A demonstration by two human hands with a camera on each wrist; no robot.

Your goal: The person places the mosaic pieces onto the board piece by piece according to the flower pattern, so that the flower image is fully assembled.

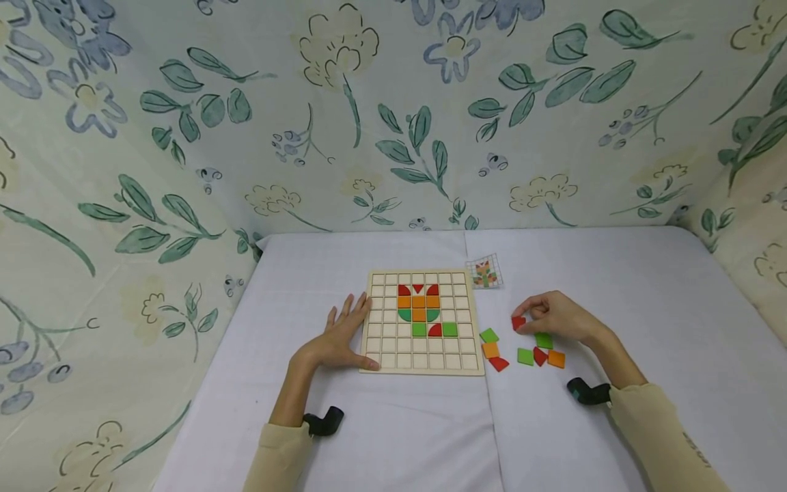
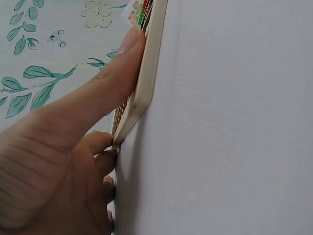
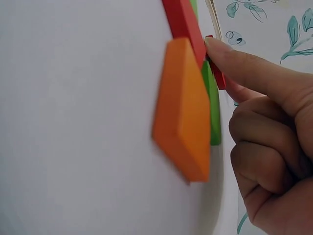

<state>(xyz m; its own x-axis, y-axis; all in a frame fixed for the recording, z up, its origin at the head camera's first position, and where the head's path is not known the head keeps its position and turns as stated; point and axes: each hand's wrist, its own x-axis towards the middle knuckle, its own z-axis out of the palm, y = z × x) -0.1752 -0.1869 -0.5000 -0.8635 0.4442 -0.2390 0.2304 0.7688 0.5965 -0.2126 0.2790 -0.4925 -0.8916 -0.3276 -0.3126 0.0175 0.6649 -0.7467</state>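
A square wooden grid board (image 1: 384, 347) lies on the white cloth, with red, orange and green tiles forming a tulip-like figure in its cells. My left hand (image 1: 332, 347) rests against the board's left edge, fingers spread; in the left wrist view the thumb (image 2: 105, 76) lies along its rim. To the right of the board, my right hand (image 1: 562, 318) pinches a small red tile (image 1: 518, 322) between thumb and forefinger, the other fingers curled in. In the right wrist view, that red tile (image 3: 217, 73) is seen edge-on, its exact shape unclear.
Beside the board lie a green tile (image 1: 488, 335), an orange tile (image 1: 490, 350) and a red tile (image 1: 499, 364). Several more surround an orange square (image 1: 556, 359) below the right hand. A picture card (image 1: 486, 272) touches the board's upper right. Floral fabric (image 1: 393, 137) hangs behind the table.
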